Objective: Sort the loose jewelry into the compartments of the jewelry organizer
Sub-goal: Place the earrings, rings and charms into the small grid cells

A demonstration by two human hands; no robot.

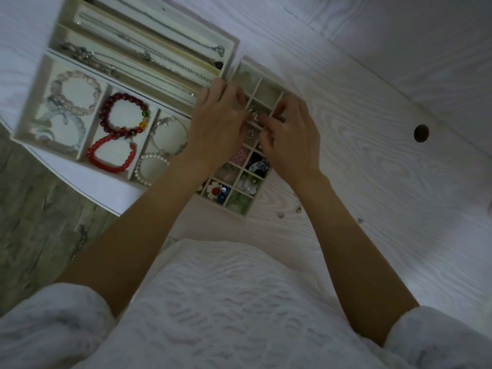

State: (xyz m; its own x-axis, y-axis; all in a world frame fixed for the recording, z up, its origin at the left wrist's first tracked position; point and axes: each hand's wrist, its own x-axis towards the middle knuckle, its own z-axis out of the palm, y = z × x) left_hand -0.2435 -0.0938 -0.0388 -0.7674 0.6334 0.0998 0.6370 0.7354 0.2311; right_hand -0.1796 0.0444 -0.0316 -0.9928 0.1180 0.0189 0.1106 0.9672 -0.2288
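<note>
Pinching a small silvery metal piece (256, 116), fingers of the left hand (217, 126) and right hand (288, 139) meet above the cream gridded organizer tray (262, 86). Just beneath the fingers lie its small square compartments on the white wood-grain table (372, 155).

- Two bare forearms reach forward from white textured sleeves, converging so the hands nearly meet.
- The left hand (217, 121) is held palm down, fingers curled.
- The right hand (290, 139) has fingertips (262, 121) bunched in a pinch; what they hold is unclear.
</note>
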